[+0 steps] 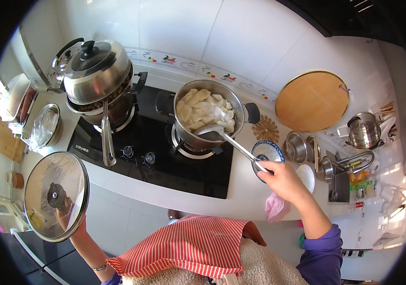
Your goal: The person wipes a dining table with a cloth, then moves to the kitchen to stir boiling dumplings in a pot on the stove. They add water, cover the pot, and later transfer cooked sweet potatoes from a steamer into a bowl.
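Observation:
My left hand (77, 228) grips the knob of a round glass lid (69, 174), which stands tilted on edge off the counter's left front. Droplets wet the glass, and my fingers show partly through it. My right hand (283, 180) is closed around the handle of a metal slotted spoon (236, 145). The spoon's head lies over the near rim of a stainless steel pot (240, 96). Pale dumplings (197, 107) and white foam fill the pot, which sits on the right burner. Below my right hand is a blue-and-white patterned bowl (268, 151).
On the left burner, a large lidded steel pan (92, 82) tops a pot with a long-handled ladle (107, 139). A round wooden board (311, 101) leans against the wall. Steel bowls (296, 148), a white plate (305, 178) and a pink cloth (277, 207) lie to the right, before the sink (338, 183).

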Demonstrator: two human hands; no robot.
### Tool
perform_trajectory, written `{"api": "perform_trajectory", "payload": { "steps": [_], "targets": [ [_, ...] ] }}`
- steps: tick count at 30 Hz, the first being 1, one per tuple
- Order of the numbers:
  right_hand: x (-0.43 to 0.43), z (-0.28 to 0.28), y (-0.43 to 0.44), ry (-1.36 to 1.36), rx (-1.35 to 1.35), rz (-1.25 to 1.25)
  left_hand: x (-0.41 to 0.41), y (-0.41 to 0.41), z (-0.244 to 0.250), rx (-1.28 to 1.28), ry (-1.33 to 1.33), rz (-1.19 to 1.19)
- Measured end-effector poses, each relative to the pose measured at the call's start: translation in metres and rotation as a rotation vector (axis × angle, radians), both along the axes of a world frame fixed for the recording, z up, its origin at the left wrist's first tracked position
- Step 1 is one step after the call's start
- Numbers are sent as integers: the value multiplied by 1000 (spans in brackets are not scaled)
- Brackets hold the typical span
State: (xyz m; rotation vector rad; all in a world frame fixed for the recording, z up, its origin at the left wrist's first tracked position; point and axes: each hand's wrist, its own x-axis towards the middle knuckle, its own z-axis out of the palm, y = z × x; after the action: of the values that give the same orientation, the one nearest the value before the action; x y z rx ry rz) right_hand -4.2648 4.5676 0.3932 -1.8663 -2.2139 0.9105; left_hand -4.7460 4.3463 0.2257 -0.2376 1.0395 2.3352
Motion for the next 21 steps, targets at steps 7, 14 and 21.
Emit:
{"api": "perform_trajectory", "payload": {
  "steps": [7, 14, 21],
  "targets": [
    [-17, -53, 0, 90, 183, 58, -6, -11, -4, 69, 126, -157],
    [-30, -95, 12, 185, 229, -24, -13, -25, -7, 180, 111, -212],
    [-22, -71, 28, 716, -213, -334, -29, -44, -33, 277, 115, -243]
  ]
}}
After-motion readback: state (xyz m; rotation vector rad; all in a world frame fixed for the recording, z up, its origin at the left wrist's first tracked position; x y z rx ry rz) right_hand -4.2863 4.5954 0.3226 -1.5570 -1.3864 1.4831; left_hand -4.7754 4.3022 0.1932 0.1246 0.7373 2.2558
